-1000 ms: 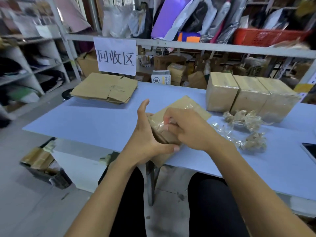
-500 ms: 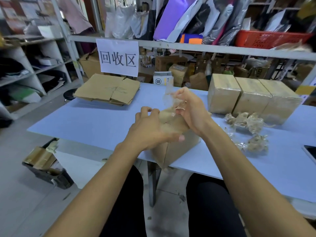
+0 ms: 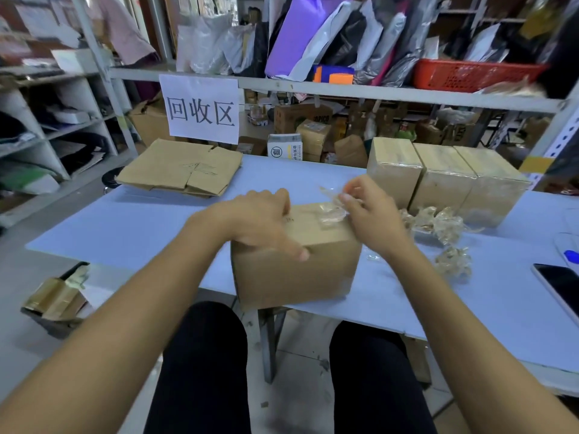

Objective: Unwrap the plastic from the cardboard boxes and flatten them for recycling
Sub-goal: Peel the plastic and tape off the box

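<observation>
A brown cardboard box (image 3: 297, 270) stands at the near edge of the blue table (image 3: 141, 227). My left hand (image 3: 260, 220) grips its top left corner, thumb down the front face. My right hand (image 3: 369, 211) pinches a strip of clear plastic wrap (image 3: 332, 211) that still clings to the box's top right. Three wrapped boxes (image 3: 445, 180) stand in a row at the back right. Crumpled plastic wads (image 3: 438, 223) lie in front of them. Flattened cardboard (image 3: 181, 167) is stacked at the back left.
A phone (image 3: 560, 289) lies at the table's right edge. A white sign (image 3: 200, 111) hangs from the shelf rail behind the table. Shelving stands to the left, and a bin of scraps (image 3: 56, 299) sits on the floor at the lower left.
The box has gone from tilted in both hands to standing flat on the table edge. My right hand has drawn the plastic off toward the right.
</observation>
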